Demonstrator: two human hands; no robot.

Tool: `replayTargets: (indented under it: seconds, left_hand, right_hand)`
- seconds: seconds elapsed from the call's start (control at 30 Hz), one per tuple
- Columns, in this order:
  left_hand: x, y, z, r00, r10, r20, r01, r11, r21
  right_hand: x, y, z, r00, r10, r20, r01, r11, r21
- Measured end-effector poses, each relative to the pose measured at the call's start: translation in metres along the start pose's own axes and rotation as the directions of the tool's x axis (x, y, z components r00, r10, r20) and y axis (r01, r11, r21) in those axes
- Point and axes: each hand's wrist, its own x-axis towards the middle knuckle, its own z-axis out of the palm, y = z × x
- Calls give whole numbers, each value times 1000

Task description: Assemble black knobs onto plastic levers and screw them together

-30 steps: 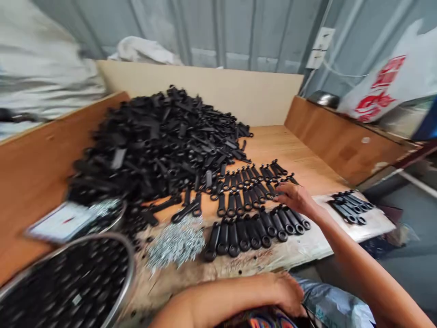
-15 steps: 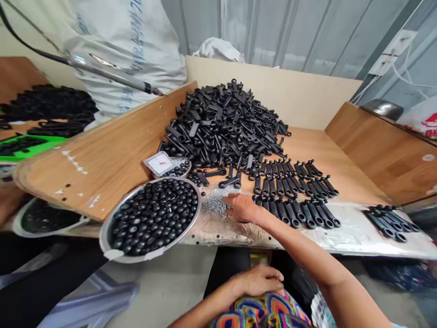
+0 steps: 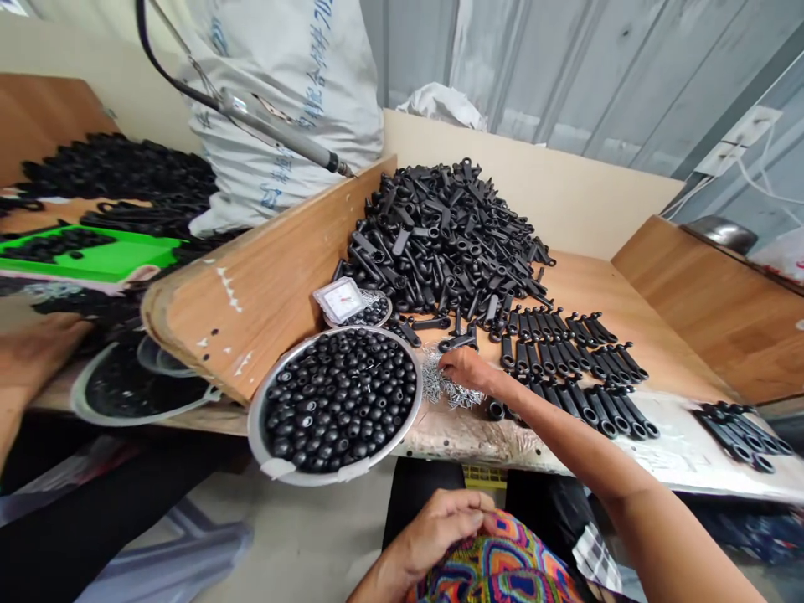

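Observation:
My right hand (image 3: 463, 368) reaches over a small heap of silver screws (image 3: 440, 387) at the table's front edge, fingers curled down into them. What it pinches, if anything, is hidden. Just right of it lie rows of black plastic handles (image 3: 565, 368), laid side by side. Behind them rises a big loose pile of the same black handles (image 3: 445, 234). My left hand (image 3: 440, 523) rests on my lap on colourful cloth, fingers loosely bent, nothing seen in it.
A metal bowl of black round knobs (image 3: 336, 402) overhangs the table edge left of the screws, with a smaller bowl (image 3: 361, 306) behind. A wooden divider (image 3: 251, 285) separates another person's bench, hand (image 3: 34, 352) and green tray (image 3: 100, 255). More handles (image 3: 741, 423) lie far right.
My view has swung left. My right hand moved from the rows of handles to the screw heap and now digs its fingers into it. The left hand stayed on my lap.

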Motion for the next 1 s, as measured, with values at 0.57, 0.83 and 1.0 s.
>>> replayTargets:
  seconds: [0.57,0.83,1.0]
  left_hand:
    - [137,103,47,964,-41,-264,-203,533,-822]
    - [236,104,92,970,-86,-228,-118,652,-749]
    - [279,119,106,996,-36,-76,-33,666,-745]
  right_hand:
    - [-114,6,-106,927,-366,-76,374,912,170]
    - [-163,89,-152,921,-260,-291,285,957,45]
    - [-169,144,-170,846,-271,-460,294,956,-22]
